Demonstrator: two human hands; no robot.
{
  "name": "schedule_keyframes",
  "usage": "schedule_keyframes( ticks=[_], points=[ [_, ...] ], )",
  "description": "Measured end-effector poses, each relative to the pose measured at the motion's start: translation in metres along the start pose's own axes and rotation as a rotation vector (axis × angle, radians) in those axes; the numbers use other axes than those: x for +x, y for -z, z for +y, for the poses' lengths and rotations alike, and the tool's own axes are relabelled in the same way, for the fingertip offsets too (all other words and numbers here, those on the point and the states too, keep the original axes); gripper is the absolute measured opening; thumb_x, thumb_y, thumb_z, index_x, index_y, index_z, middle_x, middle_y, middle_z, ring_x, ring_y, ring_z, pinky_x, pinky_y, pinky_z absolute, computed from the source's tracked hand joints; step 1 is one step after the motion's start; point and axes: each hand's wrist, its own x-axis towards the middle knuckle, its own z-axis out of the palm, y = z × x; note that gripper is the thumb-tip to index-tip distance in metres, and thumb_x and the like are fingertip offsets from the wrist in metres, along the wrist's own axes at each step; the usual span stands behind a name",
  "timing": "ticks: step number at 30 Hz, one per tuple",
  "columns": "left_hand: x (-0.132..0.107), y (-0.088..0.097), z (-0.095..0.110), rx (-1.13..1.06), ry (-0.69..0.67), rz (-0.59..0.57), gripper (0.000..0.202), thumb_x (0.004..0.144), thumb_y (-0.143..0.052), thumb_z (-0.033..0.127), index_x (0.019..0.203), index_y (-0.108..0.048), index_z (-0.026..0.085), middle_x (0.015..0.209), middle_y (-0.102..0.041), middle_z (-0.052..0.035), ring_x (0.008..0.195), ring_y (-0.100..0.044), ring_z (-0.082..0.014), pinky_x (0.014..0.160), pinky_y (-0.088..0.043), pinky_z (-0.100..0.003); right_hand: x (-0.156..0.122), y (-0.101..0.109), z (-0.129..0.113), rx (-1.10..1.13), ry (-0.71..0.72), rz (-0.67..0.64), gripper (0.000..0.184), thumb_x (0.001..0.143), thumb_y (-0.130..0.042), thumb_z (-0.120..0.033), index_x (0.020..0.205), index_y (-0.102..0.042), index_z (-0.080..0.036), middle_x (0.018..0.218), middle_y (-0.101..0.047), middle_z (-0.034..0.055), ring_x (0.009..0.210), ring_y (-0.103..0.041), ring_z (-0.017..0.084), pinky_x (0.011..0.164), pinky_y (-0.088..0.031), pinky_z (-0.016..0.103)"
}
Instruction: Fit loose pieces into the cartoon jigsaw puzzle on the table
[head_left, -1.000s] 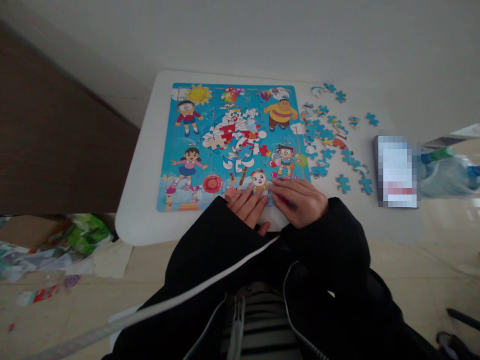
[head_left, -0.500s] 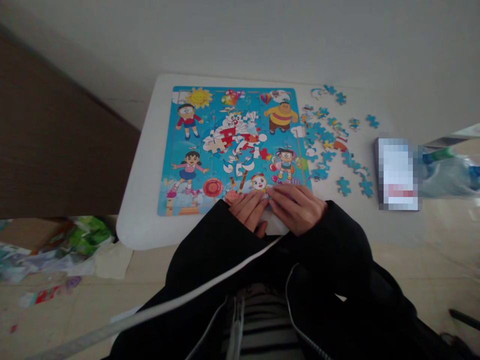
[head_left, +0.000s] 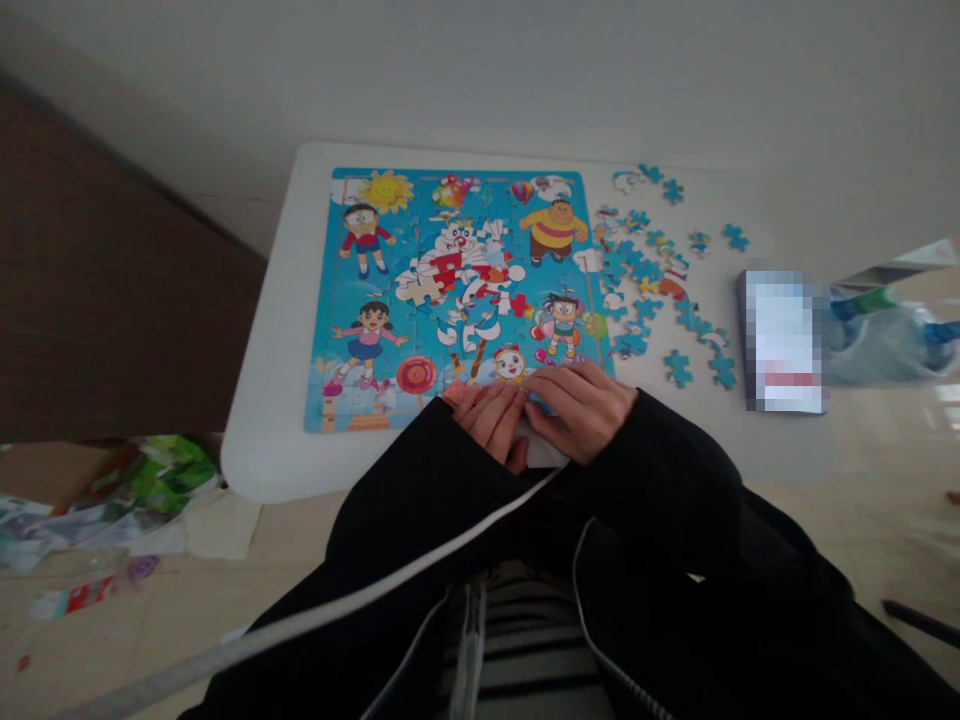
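Note:
A colourful cartoon jigsaw puzzle [head_left: 450, 290] lies on a small white table [head_left: 277, 400], partly filled, with white gaps in its middle. My left hand [head_left: 491, 420] rests flat on the puzzle's near edge, fingers stretched out and together. My right hand [head_left: 585, 405] lies beside it, touching it, fingers extended and pressing down on the puzzle's lower right part. Whether a piece sits under the fingers is hidden. Both arms wear black sleeves.
Several loose blue puzzle pieces [head_left: 652, 280] are scattered on the table right of the puzzle. A blurred box [head_left: 784, 340] lies at the table's right end, with plastic bottles [head_left: 885, 340] beyond. Crumpled wrappers [head_left: 142, 490] litter the floor at left; a dark wooden panel [head_left: 97, 300] stands there.
Both hands have drawn slightly toward me along the puzzle's near edge and stay pressed together. The view has shifted a little to the right.

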Motion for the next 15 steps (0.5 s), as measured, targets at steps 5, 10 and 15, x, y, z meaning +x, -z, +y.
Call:
schedule_keyframes(
  ticks=[5,10,15],
  points=[
    [0.000,0.000,0.002,-0.018,0.023,0.021,0.035,0.087,-0.049,0.024,0.115,-0.055,0.004,0.111,-0.061,-0.0147,0.112,-0.055,-0.0218,0.098,-0.043,-0.037,0.001,0.004,-0.001,0.011,-0.020,-0.034,0.023,0.083,-0.054,-0.021,0.100,-0.069,-0.015,0.094,-0.071,0.0046,0.081,-0.058,0.017,0.071,-0.050,0.029],
    [0.000,-0.007,0.000,-0.023,-0.001,0.119,0.034,0.087,-0.044,0.024,0.112,-0.057,0.005,0.109,-0.061,-0.0140,0.109,-0.055,-0.0227,0.094,-0.045,-0.037,0.020,0.011,0.020,0.060,-0.065,-0.188,0.033,0.086,-0.048,-0.025,0.113,-0.065,-0.014,0.113,-0.066,0.0078,0.099,-0.057,0.021,0.087,-0.046,0.034],
    [0.003,-0.003,0.001,0.021,-0.046,0.092,0.034,0.085,-0.044,0.022,0.108,-0.059,0.002,0.105,-0.063,-0.0145,0.104,-0.057,-0.0235,0.092,-0.046,-0.037,0.038,0.004,0.029,0.064,-0.043,-0.314,0.041,0.089,-0.043,-0.025,0.128,-0.055,-0.017,0.118,-0.064,0.0072,0.113,-0.051,0.024,0.102,-0.029,0.046]
  ],
)
